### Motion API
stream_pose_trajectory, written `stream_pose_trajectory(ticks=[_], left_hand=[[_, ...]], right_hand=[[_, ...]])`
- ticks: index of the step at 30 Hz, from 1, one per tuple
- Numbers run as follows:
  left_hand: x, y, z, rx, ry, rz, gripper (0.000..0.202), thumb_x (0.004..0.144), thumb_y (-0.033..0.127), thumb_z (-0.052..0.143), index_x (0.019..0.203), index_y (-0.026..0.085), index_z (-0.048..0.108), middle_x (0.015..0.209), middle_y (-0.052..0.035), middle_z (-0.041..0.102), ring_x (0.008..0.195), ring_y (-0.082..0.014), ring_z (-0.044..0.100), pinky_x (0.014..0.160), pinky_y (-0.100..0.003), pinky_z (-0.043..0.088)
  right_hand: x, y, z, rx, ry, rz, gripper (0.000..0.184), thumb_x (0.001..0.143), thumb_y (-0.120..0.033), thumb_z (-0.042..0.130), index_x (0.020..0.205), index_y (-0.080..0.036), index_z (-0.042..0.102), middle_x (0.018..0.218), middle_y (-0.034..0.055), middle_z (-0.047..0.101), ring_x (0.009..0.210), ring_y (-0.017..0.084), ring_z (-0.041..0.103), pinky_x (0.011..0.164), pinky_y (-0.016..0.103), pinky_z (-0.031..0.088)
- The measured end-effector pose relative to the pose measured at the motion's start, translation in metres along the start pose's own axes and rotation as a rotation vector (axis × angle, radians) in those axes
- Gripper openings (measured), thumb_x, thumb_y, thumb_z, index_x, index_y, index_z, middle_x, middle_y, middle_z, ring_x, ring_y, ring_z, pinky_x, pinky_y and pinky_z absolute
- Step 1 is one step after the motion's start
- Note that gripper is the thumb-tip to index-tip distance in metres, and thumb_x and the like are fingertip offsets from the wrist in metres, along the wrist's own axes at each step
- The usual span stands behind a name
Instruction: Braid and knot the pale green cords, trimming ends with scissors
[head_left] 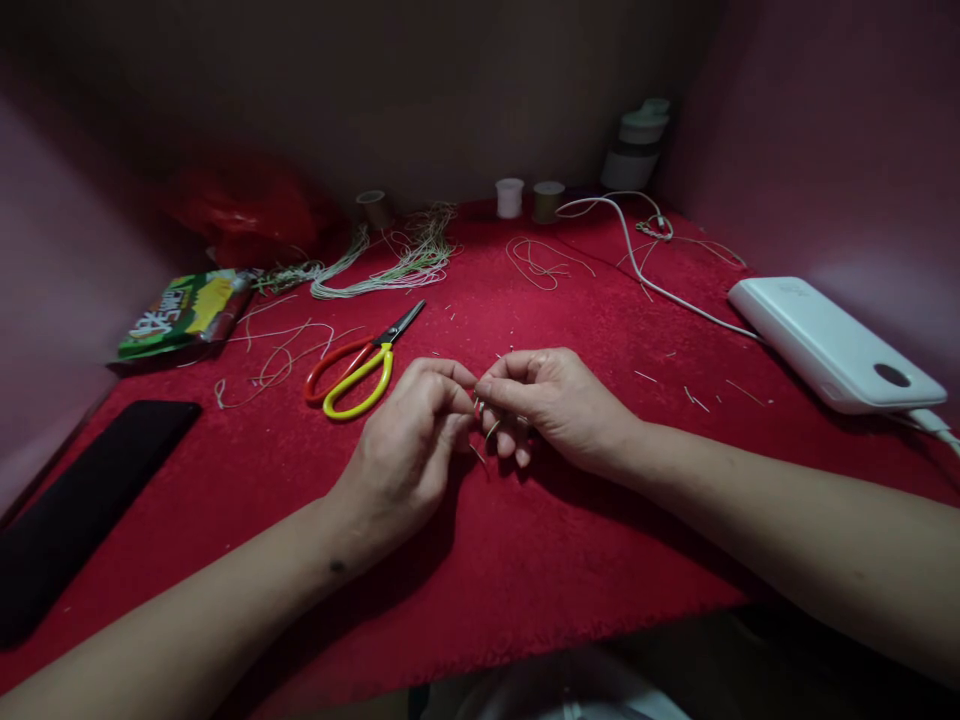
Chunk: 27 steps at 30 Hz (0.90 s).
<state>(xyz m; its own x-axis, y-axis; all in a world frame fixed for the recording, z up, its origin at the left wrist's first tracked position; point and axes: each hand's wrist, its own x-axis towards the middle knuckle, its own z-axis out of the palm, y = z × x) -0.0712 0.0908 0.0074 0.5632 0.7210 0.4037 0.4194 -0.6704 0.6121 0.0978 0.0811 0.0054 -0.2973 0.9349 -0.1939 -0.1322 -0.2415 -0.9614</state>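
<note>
My left hand (420, 430) and my right hand (544, 395) meet over the middle of the red cloth, fingertips almost touching. Both are closed in a pinch around a thin cord (492, 431), whose short loop and loose end show below the fingers. The part between the fingertips is mostly hidden. Just beyond my left hand lie scissors (358, 375) with one red and one yellow handle, blades pointing away to the right. Loose thread (281, 360) lies left of the scissors.
Spools (509, 198), a thread bundle (405, 265) and a bottle (636, 145) are at the back. A green packet (184, 312) and black case (90, 510) lie left. On the right, a white power bank (832, 345) trails a cable (637, 262). Thread snippets (697, 400) dot the cloth.
</note>
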Motion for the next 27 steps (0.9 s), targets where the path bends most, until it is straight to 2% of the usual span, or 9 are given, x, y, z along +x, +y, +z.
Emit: stream_pose_trajectory(ticks=[2, 5, 8, 13, 16, 21, 27], left_hand=[[0.003, 0.004, -0.004, -0.127, -0.009, -0.161, 0.014, 0.087, 0.011, 0.046, 0.075, 0.016, 0.052, 0.087, -0.0065, 0.058, 0.077, -0.0135, 0.058, 0.065, -0.026, 0.048], [0.007, 0.007, -0.006, -0.392, -0.002, -0.45, 0.004, 0.087, 0.018, 0.048, 0.087, 0.017, 0.052, 0.065, 0.0012, 0.056, 0.052, -0.0102, 0.05, 0.046, -0.022, 0.041], [0.01, 0.004, -0.007, -0.581, 0.018, -0.594, 0.006, 0.086, 0.021, 0.051, 0.091, 0.018, 0.051, 0.055, 0.0048, 0.054, 0.042, -0.0088, 0.045, 0.041, -0.021, 0.036], [0.013, 0.0, -0.007, -0.717, 0.037, -0.703, 0.004, 0.085, 0.022, 0.053, 0.084, 0.019, 0.05, 0.049, 0.0048, 0.056, 0.034, -0.0081, 0.043, 0.037, -0.021, 0.035], [0.013, 0.002, -0.007, -0.755, 0.032, -0.765, 0.01, 0.08, 0.019, 0.059, 0.086, 0.019, 0.051, 0.048, 0.0054, 0.056, 0.033, -0.0073, 0.042, 0.034, -0.018, 0.031], [0.008, 0.005, -0.005, -0.748, -0.051, -0.711, 0.011, 0.078, 0.023, 0.066, 0.081, 0.018, 0.057, 0.051, 0.0052, 0.056, 0.038, -0.0056, 0.045, 0.037, -0.016, 0.034], [0.007, 0.006, -0.003, -0.751, -0.041, -0.686, 0.013, 0.085, 0.028, 0.06, 0.079, 0.018, 0.055, 0.052, 0.0053, 0.054, 0.039, -0.0067, 0.046, 0.039, -0.019, 0.037]], right_hand=[[-0.001, -0.001, 0.001, -0.005, 0.02, -0.004, 0.021, 0.087, -0.023, 0.053, 0.068, -0.014, 0.053, 0.051, -0.0015, 0.058, 0.037, 0.008, 0.053, 0.033, 0.017, 0.042], [-0.002, -0.002, 0.001, -0.031, 0.03, -0.012, 0.018, 0.087, -0.021, 0.053, 0.07, -0.014, 0.053, 0.051, -0.002, 0.057, 0.038, 0.008, 0.054, 0.033, 0.016, 0.043], [-0.002, -0.002, 0.002, -0.069, 0.028, -0.03, 0.02, 0.087, -0.023, 0.053, 0.069, -0.014, 0.053, 0.051, -0.0019, 0.057, 0.037, 0.007, 0.053, 0.032, 0.015, 0.041], [-0.002, -0.001, 0.003, -0.058, 0.07, -0.079, 0.018, 0.086, -0.025, 0.054, 0.072, -0.015, 0.051, 0.058, -0.0022, 0.058, 0.039, 0.006, 0.052, 0.033, 0.014, 0.041], [-0.002, 0.0, 0.003, -0.043, 0.081, -0.092, 0.017, 0.087, -0.026, 0.053, 0.073, -0.015, 0.049, 0.058, -0.0029, 0.058, 0.039, 0.006, 0.051, 0.034, 0.014, 0.04], [-0.002, 0.001, 0.003, -0.049, 0.069, -0.096, 0.017, 0.088, -0.026, 0.053, 0.074, -0.016, 0.049, 0.054, -0.0044, 0.055, 0.038, 0.006, 0.05, 0.034, 0.015, 0.04], [-0.001, 0.001, 0.004, -0.075, 0.05, -0.092, 0.018, 0.089, -0.027, 0.052, 0.074, -0.016, 0.048, 0.055, -0.0044, 0.055, 0.038, 0.006, 0.05, 0.034, 0.015, 0.039]])
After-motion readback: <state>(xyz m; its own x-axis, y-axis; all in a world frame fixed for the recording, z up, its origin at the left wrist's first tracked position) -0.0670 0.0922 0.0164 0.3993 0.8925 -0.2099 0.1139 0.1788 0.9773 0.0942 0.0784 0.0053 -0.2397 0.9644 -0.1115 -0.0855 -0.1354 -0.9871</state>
